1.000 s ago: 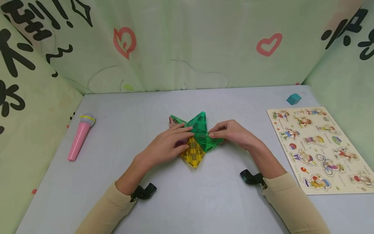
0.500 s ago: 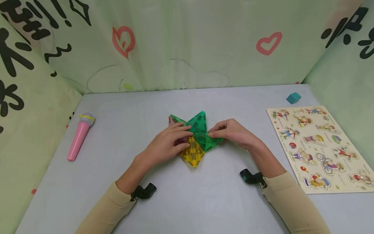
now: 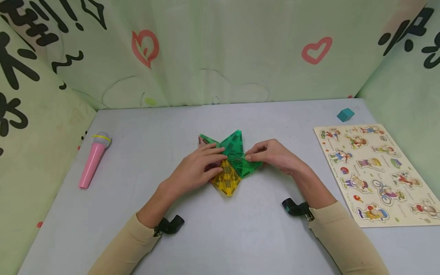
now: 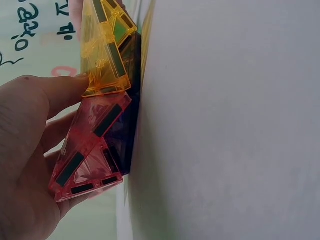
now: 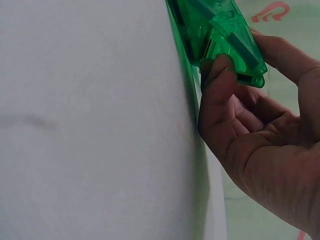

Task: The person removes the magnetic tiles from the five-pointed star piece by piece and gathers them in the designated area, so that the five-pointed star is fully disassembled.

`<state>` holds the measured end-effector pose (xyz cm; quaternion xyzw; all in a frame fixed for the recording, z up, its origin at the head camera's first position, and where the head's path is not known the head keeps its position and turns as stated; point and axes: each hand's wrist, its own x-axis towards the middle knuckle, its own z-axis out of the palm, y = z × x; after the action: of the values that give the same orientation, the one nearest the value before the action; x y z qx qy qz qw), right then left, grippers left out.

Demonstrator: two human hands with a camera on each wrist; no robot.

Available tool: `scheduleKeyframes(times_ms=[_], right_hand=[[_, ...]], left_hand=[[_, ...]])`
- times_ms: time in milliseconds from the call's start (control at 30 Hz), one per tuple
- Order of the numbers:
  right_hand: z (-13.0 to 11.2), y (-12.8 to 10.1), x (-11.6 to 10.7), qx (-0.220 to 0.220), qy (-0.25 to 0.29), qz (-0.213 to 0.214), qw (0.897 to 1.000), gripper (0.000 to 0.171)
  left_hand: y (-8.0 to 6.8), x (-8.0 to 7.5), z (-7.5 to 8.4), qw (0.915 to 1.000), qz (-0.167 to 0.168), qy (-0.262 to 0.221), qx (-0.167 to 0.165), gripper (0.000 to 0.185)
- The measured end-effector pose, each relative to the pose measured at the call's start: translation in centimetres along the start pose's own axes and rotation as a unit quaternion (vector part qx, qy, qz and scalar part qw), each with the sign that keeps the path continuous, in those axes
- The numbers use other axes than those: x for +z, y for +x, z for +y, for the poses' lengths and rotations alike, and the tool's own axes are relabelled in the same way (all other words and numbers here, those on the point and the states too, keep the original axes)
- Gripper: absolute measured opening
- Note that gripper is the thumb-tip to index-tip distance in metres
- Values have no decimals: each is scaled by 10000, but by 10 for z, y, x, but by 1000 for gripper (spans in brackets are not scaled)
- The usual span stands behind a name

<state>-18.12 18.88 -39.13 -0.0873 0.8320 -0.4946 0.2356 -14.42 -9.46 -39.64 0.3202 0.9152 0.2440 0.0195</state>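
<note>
1. Centrally on the grey counter point(image 3: 240, 236) lies a cluster of translucent triangle tiles point(image 3: 229, 160), and every place below is given from this cluster.
2. Over its left part rests the left hand point(image 3: 197, 170); its fingers curl round a pink tile point(image 4: 90, 145), with a yellow tile point(image 4: 105, 50) just beyond the thumb.
3. At its right edge the right hand point(image 3: 273, 154) pinches a green tile point(image 5: 225, 35) between thumb and fingers.
4. Well left of the cluster lies a pink toy microphone point(image 3: 93, 160).
5. Well right of it lies a picture puzzle board point(image 3: 378, 173); beyond that board, toward the far right, sits a small teal block point(image 3: 345, 114).
</note>
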Motion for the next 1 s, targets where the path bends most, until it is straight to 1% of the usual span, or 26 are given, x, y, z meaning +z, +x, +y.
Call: scheduleKeyframes(times_ms=[333, 700, 1000], right_hand=[[1, 0, 0, -17, 121, -5, 9999, 32], [1, 1, 1, 72, 137, 47, 9999, 34], [3, 2, 0, 87, 144, 37, 9999, 33]], left_hand=[[0, -1, -1, 10000, -26, 11, 41, 40], [1, -2, 1, 9999, -146, 61, -57, 40], [0, -1, 1, 9998, -125, 92, -91, 40]])
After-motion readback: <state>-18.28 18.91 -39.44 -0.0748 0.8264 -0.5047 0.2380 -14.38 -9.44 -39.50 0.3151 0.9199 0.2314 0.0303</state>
